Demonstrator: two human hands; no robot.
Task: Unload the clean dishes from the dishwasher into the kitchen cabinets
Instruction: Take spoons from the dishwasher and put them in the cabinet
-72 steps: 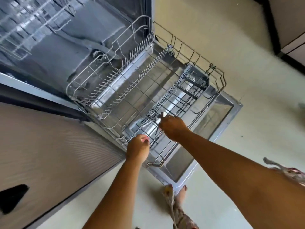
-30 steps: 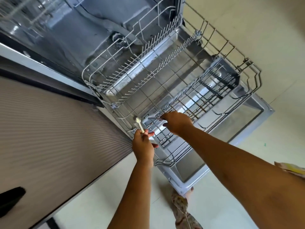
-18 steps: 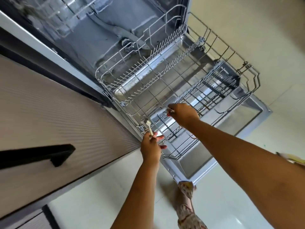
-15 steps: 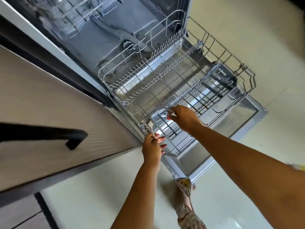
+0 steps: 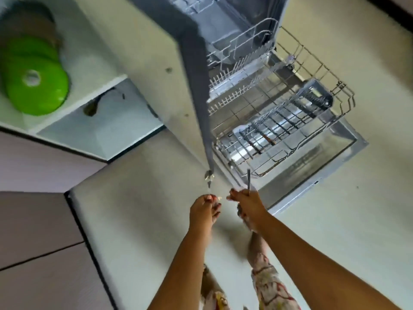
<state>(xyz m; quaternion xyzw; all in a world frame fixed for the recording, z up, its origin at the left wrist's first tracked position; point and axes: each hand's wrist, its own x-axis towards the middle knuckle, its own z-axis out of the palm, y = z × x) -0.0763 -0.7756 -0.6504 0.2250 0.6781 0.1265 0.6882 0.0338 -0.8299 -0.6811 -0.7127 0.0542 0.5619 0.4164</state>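
My left hand (image 5: pixel 202 210) pinches a small spoon (image 5: pixel 209 179) by its handle, bowl pointing up. My right hand (image 5: pixel 248 203) grips a thin metal utensil (image 5: pixel 248 179) that sticks up from my fist; its type is too blurred to tell. Both hands are raised side by side in front of the counter corner, clear of the dishwasher. The pulled-out lower rack (image 5: pixel 290 113) sits over the open dishwasher door (image 5: pixel 330 168). The rack's cutlery basket (image 5: pixel 283 128) lies along its near right side.
A pale countertop (image 5: pixel 134 215) runs under my hands. Green round lids (image 5: pixel 35 86) lie on a white shelf at the upper left. Grey cabinet fronts (image 5: pixel 33 231) are at the left. My patterned trouser legs (image 5: pixel 266 276) and the light floor are below.
Both hands have lifted out of the rack with a utensil each and moved toward me. The view has swung up and left, bringing the countertop and green lids into sight.
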